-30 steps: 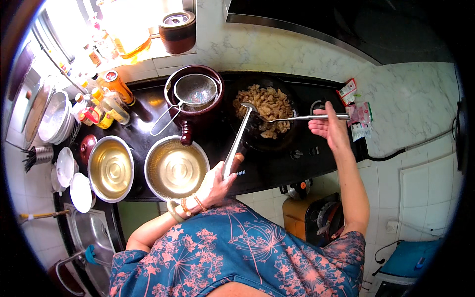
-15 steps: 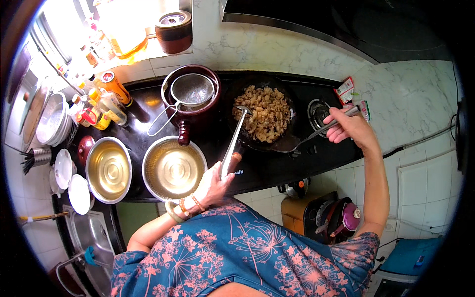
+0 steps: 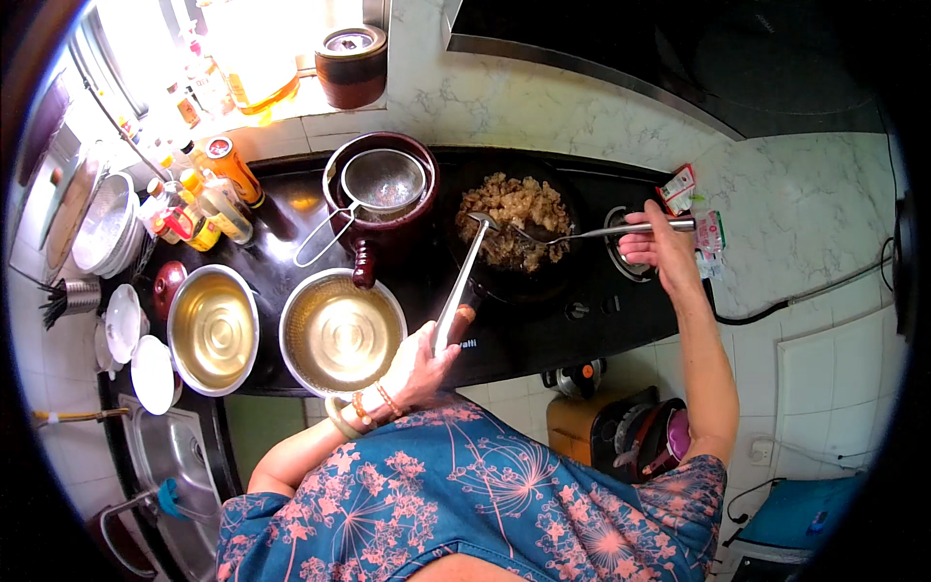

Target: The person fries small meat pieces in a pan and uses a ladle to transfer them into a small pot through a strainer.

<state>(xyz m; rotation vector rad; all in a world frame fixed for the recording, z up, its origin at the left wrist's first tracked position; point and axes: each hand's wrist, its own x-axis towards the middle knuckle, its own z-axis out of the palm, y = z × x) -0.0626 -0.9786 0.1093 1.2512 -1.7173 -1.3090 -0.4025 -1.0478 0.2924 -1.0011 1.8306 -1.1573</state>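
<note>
A dark wok [image 3: 572, 209] sits on the black stove with browned, glistening chunks of food [image 3: 514, 206] in it. My right hand [image 3: 664, 254] is closed around the handle of a metal spatula [image 3: 606, 232]; the blade is down among the chunks, mostly hidden. My left hand [image 3: 427, 357] grips a long silver-handled utensil [image 3: 459, 293], its small curved end over the wok's left side and its exact kind unclear. Beside that hand a brown wooden handle [image 3: 465, 315] shows; I cannot tell if the fingers touch it.
Left of the wok, a wire strainer [image 3: 384, 181] rests on a dark-red pot [image 3: 425, 219]. Two metal basins [image 3: 291, 330] [image 3: 213, 378] stand nearer me. Bottles [image 3: 225, 206], white bowls [image 3: 152, 376] and a sink [image 3: 179, 441] lie farther left. Packets [image 3: 679, 189] lean at the right wall.
My right hand has lowered the spatula's handle and swung its blade from the wok's near rim into the chunks. The food has been pushed away, baring dark wok. My left hand stays about the same.
</note>
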